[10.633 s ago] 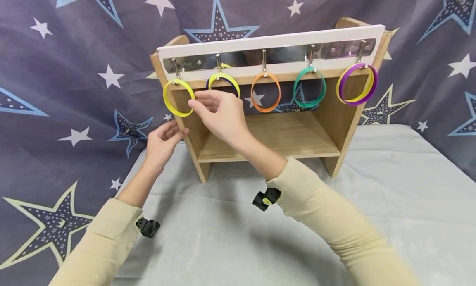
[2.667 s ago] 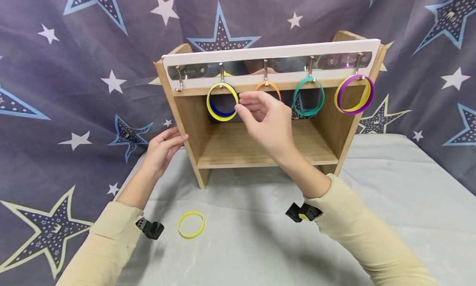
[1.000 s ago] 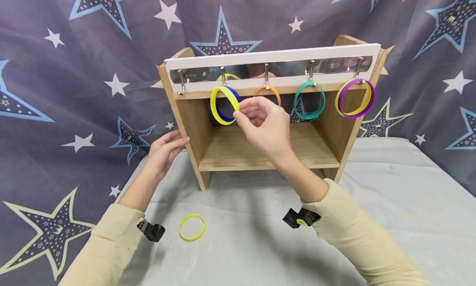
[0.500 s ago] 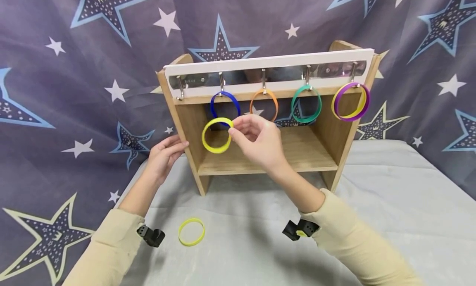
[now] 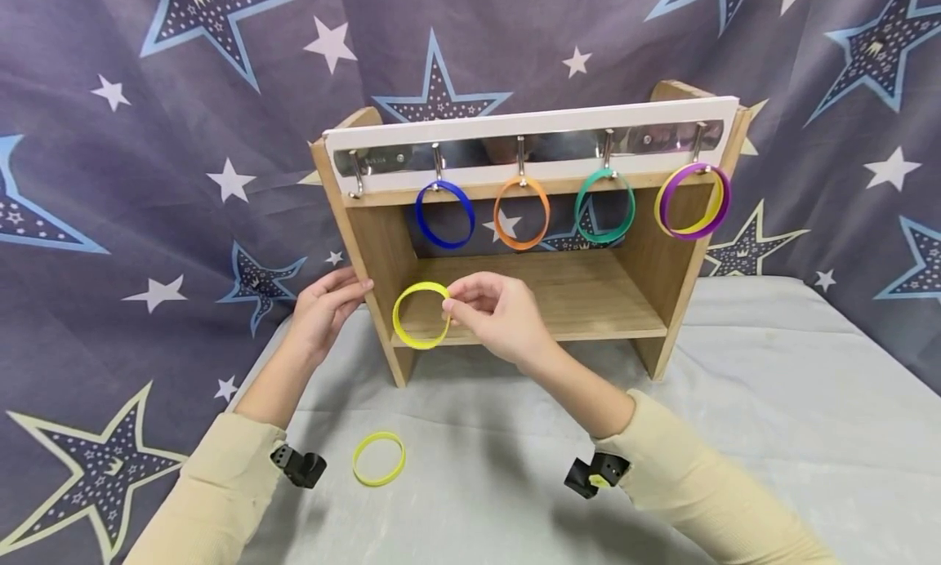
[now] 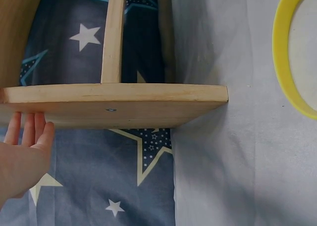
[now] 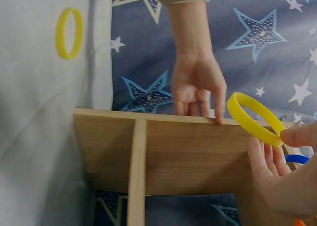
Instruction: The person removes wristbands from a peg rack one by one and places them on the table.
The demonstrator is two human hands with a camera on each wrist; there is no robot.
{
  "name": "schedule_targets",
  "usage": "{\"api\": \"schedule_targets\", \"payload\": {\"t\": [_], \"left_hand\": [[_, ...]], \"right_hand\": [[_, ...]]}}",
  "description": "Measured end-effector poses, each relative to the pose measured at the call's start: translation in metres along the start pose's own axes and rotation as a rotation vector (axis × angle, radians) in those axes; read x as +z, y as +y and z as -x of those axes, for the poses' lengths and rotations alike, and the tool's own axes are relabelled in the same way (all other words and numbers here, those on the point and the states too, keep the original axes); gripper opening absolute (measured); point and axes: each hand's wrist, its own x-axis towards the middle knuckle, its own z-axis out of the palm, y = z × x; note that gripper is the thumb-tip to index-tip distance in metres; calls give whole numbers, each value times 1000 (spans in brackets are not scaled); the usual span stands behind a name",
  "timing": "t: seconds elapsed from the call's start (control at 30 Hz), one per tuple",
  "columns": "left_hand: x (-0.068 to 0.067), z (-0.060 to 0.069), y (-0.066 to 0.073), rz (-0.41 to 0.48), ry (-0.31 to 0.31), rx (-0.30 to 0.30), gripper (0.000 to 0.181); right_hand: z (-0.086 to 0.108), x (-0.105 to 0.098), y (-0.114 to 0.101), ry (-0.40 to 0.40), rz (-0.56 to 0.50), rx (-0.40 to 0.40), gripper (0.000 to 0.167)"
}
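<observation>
Between thumb and fingers my right hand (image 5: pixel 501 316) pinches a yellow wristband (image 5: pixel 398 320), held in front of the shelf's lower board. My left hand (image 5: pixel 323 313) rests against the left side panel of the wooden shelf (image 5: pixel 529 295); in the left wrist view its fingertips (image 6: pixel 40 121) touch the panel's outer face. A second yellow wristband (image 5: pixel 378 482) lies flat on the cloth. From the hook rail hang a blue wristband (image 5: pixel 446 243), an orange one (image 5: pixel 521 245), a green one (image 5: pixel 606 238), and a purple one (image 5: pixel 727 202) together with a yellow one (image 5: pixel 713 210).
The metal hook rail (image 5: pixel 485 152) is on a white strip along the shelf's top front. Its leftmost hook (image 5: pixel 356 181) carries nothing. Grey cloth (image 5: pixel 470 467) covers the table, and a star-patterned curtain (image 5: pixel 169 189) stands behind and to the left.
My right hand has taken the yellow wristband off the second hook, leaving the blue one, and lowered it. Earlier, another yellow wristband went from the leftmost hook to the cloth. My left hand stays put.
</observation>
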Motion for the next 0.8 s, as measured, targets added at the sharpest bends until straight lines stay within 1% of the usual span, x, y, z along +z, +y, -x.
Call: {"api": "schedule_targets", "payload": {"t": [0.07, 0.13, 0.17, 0.33, 0.4, 0.6, 0.7, 0.8], "left_hand": [[0, 0, 0, -8, -1, -2, 41], [0, -1, 0, -11, -3, -1, 43], [0, -1, 0, -8, -4, 0, 42], [0, -2, -1, 23, -9, 13, 23], [0, -2, -1, 32, -11, 18, 20], [0, -2, -1, 54, -14, 28, 21], [0, -2, -1, 56, -12, 26, 21], [0, -1, -1, 44, -8, 19, 23]], "right_hand": [[1, 2, 4, -28, -10, 32, 15], [2, 3, 8, -55, -18, 54, 15], [3, 4, 10, -67, -22, 63, 15], [5, 6, 17, -116, -47, 113, 16], [6, 7, 20, -131, -69, 137, 17], [9, 10, 32, -172, -138, 233, 19], [11, 12, 40, -189, -146, 274, 19], [14, 14, 49, -210, -132, 290, 19]]}}
